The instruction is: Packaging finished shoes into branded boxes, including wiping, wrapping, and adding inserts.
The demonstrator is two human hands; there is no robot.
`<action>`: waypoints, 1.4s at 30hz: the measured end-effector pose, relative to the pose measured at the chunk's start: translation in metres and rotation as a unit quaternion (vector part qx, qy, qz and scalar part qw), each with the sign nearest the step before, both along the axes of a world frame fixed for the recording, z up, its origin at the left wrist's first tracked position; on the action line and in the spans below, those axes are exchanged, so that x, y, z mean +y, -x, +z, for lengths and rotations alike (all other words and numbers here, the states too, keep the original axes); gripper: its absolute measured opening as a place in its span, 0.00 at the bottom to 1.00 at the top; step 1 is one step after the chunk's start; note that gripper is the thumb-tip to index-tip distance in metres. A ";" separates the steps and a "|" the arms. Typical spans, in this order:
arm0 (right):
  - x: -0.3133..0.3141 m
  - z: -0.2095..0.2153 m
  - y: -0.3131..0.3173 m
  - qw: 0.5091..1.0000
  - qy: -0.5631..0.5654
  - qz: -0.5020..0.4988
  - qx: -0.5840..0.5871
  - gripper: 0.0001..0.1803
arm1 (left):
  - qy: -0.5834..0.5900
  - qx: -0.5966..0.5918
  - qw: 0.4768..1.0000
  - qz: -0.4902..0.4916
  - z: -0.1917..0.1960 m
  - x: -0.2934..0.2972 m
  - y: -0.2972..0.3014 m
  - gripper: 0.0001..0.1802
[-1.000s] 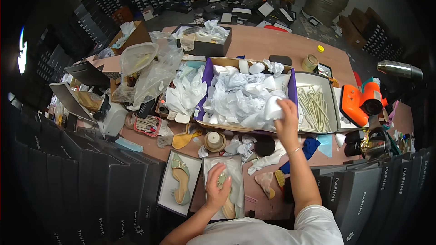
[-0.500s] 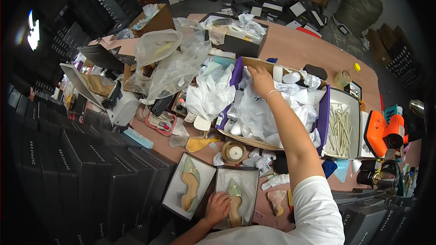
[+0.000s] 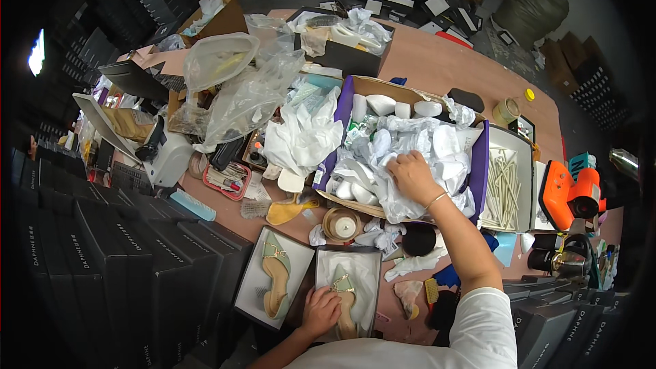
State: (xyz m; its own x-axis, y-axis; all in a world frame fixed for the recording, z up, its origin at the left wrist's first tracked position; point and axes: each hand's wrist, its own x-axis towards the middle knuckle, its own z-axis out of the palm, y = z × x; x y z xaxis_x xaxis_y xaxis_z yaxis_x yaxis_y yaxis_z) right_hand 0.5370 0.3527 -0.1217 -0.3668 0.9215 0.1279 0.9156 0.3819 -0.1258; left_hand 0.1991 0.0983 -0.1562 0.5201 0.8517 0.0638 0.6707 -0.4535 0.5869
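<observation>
My right hand (image 3: pixel 414 179) is deep in a purple-sided box (image 3: pixel 480 164), its fingers closed on crumpled white tissue paper (image 3: pixel 389 198). White shoe stuffing forms (image 3: pixel 380 104) lie around the paper. At the lower middle, my left hand (image 3: pixel 321 311) bends its fingers over the edge of an open shoe box, against a light green flat shoe (image 3: pixel 345 301) with a gold chain ornament. That shoe lies on white paper in the box half (image 3: pixel 369 280). Its mate, another green shoe (image 3: pixel 277 280), lies in the other half (image 3: pixel 249 287) to the left.
Stacked dark shoe boxes (image 3: pixel 123 260) rise at the left, with more (image 3: pixel 567 321) at the lower right. A tray of thin sticks (image 3: pixel 502 191) adjoins the purple-sided box. Plastic bags (image 3: pixel 249 96), a round container (image 3: pixel 342 224) and an orange tool (image 3: pixel 574 191) crowd the table.
My right hand has moved from the far left corner of the purple-sided box toward its near middle, shifting the tissue paper and uncovering stuffing forms. My left hand stays by the shoe.
</observation>
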 end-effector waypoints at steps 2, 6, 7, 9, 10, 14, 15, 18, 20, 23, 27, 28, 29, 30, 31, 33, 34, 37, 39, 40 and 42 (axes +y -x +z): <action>-0.003 -0.005 -0.006 0.999 -0.028 -0.031 0.033 0.06 | 0.001 0.007 1.000 0.001 -0.001 0.000 0.001 0.10; -0.003 -0.016 -0.010 0.996 -0.038 -0.071 0.043 0.06 | 0.003 0.010 1.000 0.003 0.002 0.000 0.000 0.10; -0.003 -0.020 -0.011 0.995 -0.046 -0.080 0.045 0.06 | 0.006 0.005 1.000 0.002 0.001 0.001 0.000 0.10; -0.004 -0.024 -0.010 0.993 -0.039 -0.087 0.066 0.06 | 0.017 -0.020 1.000 0.006 0.007 0.002 0.000 0.10; -0.004 -0.025 -0.011 0.992 -0.035 -0.091 0.076 0.06 | 0.026 -0.040 0.999 0.008 0.011 0.004 0.003 0.10; -0.008 -0.021 -0.008 0.987 -0.034 -0.080 0.133 0.08 | -0.056 -0.115 0.989 0.071 0.095 0.067 -0.004 0.08; -0.006 -0.020 -0.009 0.986 -0.036 -0.083 0.139 0.08 | -0.078 -0.140 0.984 0.080 0.111 0.099 -0.008 0.08; -0.005 -0.028 -0.016 0.978 -0.036 -0.110 0.174 0.10 | 0.034 -0.181 0.983 0.011 0.150 0.201 -0.045 0.08; -0.006 -0.026 -0.016 0.966 0.017 -0.130 0.224 0.14 | 0.055 -0.097 0.987 -0.115 0.144 0.263 -0.070 0.10; -0.008 0.004 -0.011 0.949 0.104 -0.107 0.279 0.26 | -0.080 0.093 0.957 -0.263 0.085 0.317 -0.097 0.13; -0.019 -0.003 -0.009 0.976 0.074 -0.042 0.199 0.39 | -0.091 0.224 0.930 -0.276 0.053 0.343 -0.132 0.17; -0.019 -0.006 -0.008 0.982 0.076 -0.041 0.167 0.41 | -0.033 0.241 0.937 -0.250 0.049 0.353 -0.142 0.18; -0.016 -0.007 -0.010 0.979 0.085 -0.066 0.174 0.39 | 0.025 0.254 0.939 -0.228 0.046 0.361 -0.150 0.19; -0.016 -0.011 -0.011 0.979 0.081 -0.073 0.172 0.38 | -0.043 0.222 0.954 -0.197 0.046 0.366 -0.154 0.15; -0.016 -0.015 -0.010 0.980 0.078 -0.077 0.169 0.37 | -0.150 0.170 0.953 -0.201 0.047 0.366 -0.153 0.13; -0.014 -0.019 -0.012 0.977 0.067 -0.094 0.178 0.34 | -0.231 0.124 0.945 -0.198 0.063 0.362 -0.155 0.13; -0.015 -0.020 -0.015 0.977 0.069 -0.095 0.180 0.34 | -0.205 0.134 0.950 -0.195 0.076 0.353 -0.155 0.14; -0.015 -0.020 -0.015 0.973 0.082 -0.101 0.191 0.33 | 0.021 0.284 0.935 -0.210 0.108 0.330 -0.156 0.19; -0.012 -0.011 -0.016 0.972 0.101 -0.100 0.184 0.33 | 0.096 0.338 0.913 -0.206 0.107 0.318 -0.153 0.22; -0.011 -0.010 -0.015 0.972 0.098 -0.094 0.191 0.33 | 0.072 0.328 0.920 -0.200 0.087 0.313 -0.148 0.23; -0.012 -0.012 -0.013 0.972 0.092 -0.083 0.199 0.33 | 0.047 0.266 0.947 -0.177 0.053 0.308 -0.143 0.24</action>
State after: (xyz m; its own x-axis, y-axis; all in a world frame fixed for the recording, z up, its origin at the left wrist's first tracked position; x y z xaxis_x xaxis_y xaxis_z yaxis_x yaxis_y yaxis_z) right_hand 0.5504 0.3406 -0.1336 -0.1672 0.9843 0.0569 0.8276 0.1715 -0.5345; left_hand 0.3420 0.4066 -0.1032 0.7114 0.6071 -0.3539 0.6982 -0.6678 0.2580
